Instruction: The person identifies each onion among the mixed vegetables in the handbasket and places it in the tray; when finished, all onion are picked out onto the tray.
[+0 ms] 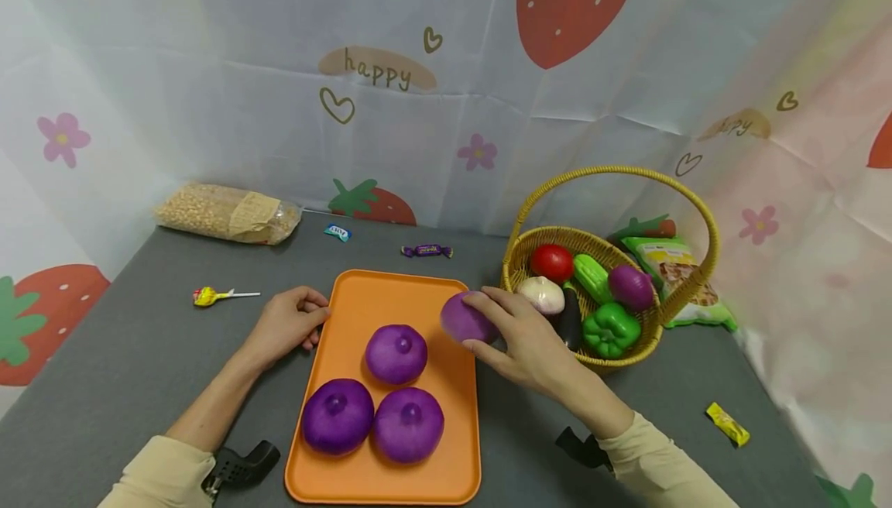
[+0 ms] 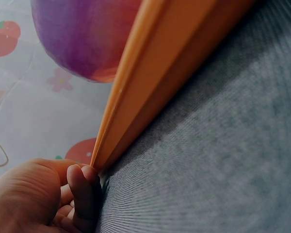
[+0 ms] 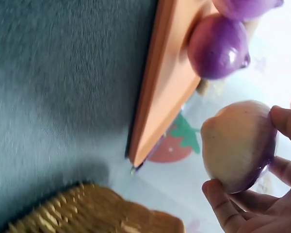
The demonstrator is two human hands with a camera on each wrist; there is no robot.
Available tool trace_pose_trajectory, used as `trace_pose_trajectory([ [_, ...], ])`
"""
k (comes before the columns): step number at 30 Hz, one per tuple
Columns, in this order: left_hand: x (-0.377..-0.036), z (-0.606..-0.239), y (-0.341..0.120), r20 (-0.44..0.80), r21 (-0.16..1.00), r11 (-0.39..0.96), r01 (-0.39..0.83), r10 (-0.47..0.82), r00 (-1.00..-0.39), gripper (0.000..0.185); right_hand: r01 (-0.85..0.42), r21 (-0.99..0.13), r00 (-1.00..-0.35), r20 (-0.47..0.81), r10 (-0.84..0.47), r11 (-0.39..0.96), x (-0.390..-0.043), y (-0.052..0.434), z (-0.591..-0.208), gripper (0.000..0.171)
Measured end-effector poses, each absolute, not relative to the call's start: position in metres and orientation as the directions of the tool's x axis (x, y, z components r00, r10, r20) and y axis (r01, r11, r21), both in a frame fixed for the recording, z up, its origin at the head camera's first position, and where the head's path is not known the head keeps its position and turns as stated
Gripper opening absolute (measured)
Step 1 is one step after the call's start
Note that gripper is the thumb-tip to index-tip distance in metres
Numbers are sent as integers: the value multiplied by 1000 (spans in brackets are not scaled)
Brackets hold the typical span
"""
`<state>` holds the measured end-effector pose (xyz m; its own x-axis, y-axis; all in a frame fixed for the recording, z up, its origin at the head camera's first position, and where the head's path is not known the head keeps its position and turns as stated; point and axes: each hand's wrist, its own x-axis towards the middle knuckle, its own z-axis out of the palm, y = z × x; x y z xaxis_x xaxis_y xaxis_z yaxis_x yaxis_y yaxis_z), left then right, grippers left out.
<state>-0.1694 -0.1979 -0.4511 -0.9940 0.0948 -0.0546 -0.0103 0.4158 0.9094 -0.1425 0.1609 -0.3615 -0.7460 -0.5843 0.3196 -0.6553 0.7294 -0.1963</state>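
An orange tray (image 1: 362, 299) lies on the grey table with three purple onions (image 1: 396, 353) (image 1: 337, 415) (image 1: 408, 424) on it. My right hand (image 1: 519, 334) grips a fourth purple onion (image 1: 465, 319) just above the tray's right edge, beside the basket. In the right wrist view that onion (image 3: 238, 145) sits between thumb and fingers, clear of the tray (image 3: 167, 82). My left hand (image 1: 289, 324) rests at the tray's left rim; its curled fingers (image 2: 82, 191) touch the rim (image 2: 136, 97) in the left wrist view.
A wicker basket (image 1: 651, 322) at the right holds a tomato, garlic, cucumber, green pepper and another onion. A snack packet (image 1: 672, 264) lies behind it. A bag of grain (image 1: 226, 214), a lollipop (image 1: 209, 296) and wrapped sweets (image 1: 427, 251) (image 1: 728, 423) lie around.
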Motion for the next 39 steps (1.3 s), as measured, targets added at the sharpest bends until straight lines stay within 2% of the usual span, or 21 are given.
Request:
trace_pose_trajectory([
  [11,-171,-454,-199,-62,909,417,-19,90,-994,28,-662,-194,-736,352,-579,724,-141,147,-375,70],
  [19,-169,-451,-197,-61,910,414,-19,90,-994,25,-611,-217,-782,318,-536,761,-142,147,-375,69],
  [26,-170,-453,-197,-63,907,420,-22,83,-995,22,-658,-122,-720,392,-573,743,-144,148,-378,64],
  [31,-170,-452,-197,-60,909,417,-18,88,-994,23,-649,-134,-724,411,-553,749,-143,148,-377,65],
  [36,-170,-452,-197,-60,911,411,-18,89,-994,22,-676,-114,-687,453,-568,728,-144,149,-378,65],
  [39,-171,-453,-197,-63,912,410,-23,85,-994,21,-672,-129,-691,464,-555,729,-144,148,-379,62],
])
